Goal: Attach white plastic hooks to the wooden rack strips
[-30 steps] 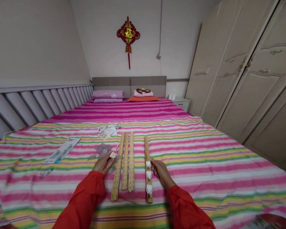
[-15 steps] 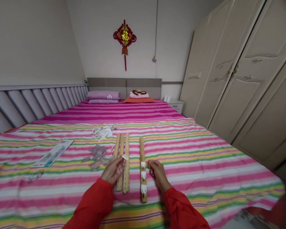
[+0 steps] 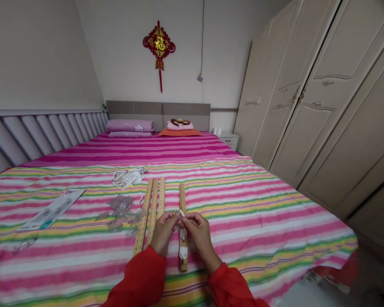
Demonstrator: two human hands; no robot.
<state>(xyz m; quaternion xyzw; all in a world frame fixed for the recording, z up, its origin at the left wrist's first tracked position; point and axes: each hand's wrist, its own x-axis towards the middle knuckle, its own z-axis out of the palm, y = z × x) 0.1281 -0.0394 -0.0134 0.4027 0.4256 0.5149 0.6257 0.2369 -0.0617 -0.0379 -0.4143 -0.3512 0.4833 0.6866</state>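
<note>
Matt wood-like strips [image 3: 141, 230] are pitted with small holes, the hooks [image 3: 183, 254] combine smooth white plastic-looking plates with shiny metal, the crumpled packaging [image 3: 120, 204] looks like glossy clear plastic, and the bedspread [image 3: 259, 230] is matt cloth.

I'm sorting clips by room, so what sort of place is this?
Almost certainly a bedroom: a wide bed with striped covers, a padded headboard with folded bedding before it, and what looks like a wardrobe along the right.
</note>
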